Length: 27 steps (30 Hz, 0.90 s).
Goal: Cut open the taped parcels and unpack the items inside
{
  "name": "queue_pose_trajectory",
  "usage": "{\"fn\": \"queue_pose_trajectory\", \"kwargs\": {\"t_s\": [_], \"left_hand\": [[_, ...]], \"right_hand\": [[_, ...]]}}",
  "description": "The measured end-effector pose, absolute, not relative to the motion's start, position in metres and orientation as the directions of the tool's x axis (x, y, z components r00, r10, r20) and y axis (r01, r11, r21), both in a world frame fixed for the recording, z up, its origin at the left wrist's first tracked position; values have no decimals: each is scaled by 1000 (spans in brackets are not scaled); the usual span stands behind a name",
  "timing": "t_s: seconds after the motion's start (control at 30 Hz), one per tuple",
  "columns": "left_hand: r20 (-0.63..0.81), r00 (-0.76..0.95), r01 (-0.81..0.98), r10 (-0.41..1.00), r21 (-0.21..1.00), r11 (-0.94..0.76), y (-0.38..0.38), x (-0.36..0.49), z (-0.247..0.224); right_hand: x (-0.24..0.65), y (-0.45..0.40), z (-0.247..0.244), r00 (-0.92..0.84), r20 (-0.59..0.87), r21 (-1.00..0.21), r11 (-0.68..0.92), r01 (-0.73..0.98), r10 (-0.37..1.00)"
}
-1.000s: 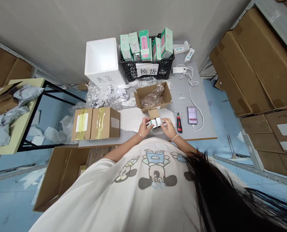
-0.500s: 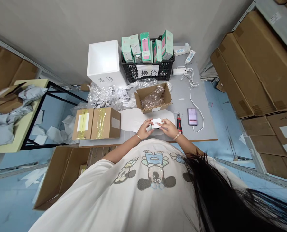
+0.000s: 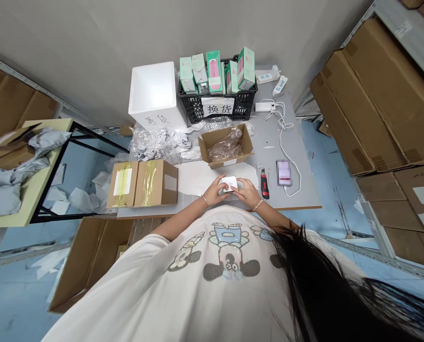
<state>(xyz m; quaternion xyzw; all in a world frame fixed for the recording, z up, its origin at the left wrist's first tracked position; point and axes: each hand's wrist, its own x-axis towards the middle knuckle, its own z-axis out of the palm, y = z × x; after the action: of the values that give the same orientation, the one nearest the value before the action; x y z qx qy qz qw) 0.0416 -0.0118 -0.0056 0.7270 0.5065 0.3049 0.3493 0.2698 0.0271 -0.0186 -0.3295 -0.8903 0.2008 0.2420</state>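
Note:
A small white box (image 3: 229, 182) with reddish print is held between my two hands, near the table's front edge. The fingers of my left hand (image 3: 214, 191) grip its left side. On its right side, the fingers of my right hand (image 3: 246, 193) close on it. Just beyond the hands stands an open cardboard box (image 3: 226, 146) with clear plastic wrap inside. A red and black utility knife (image 3: 265, 184) lies to the right of my right hand. Farther right is a phone (image 3: 284, 173) with a lit screen, plugged into a white cable.
Two taped cartons (image 3: 156, 183) stand at the table's left front. Behind are a white foam box (image 3: 154, 95), crumpled plastic wrap (image 3: 151, 143) and a black crate (image 3: 245, 103) of green boxes. A power strip (image 3: 265, 106) with cables lies at the right.
The small white box has been turned in my fingers, so that a face with reddish print now shows. Both hands have shifted slightly around it.

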Motion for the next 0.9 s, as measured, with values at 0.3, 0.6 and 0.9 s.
{"fn": "queue_pose_trajectory", "kwargs": {"t_s": [0.3, 0.6, 0.9], "left_hand": [[15, 225, 394, 974, 913, -106, -2, 48, -4], [-16, 196, 132, 980, 991, -10, -2, 26, 53], [-35, -224, -83, 974, 996, 17, -35, 17, 76]], "right_hand": [[279, 18, -50, -510, 54, -848, 310, 431, 858], [266, 20, -54, -605, -335, -907, -421, 0, 722], [224, 21, 0, -688, -306, -869, -488, -80, 658]]}}
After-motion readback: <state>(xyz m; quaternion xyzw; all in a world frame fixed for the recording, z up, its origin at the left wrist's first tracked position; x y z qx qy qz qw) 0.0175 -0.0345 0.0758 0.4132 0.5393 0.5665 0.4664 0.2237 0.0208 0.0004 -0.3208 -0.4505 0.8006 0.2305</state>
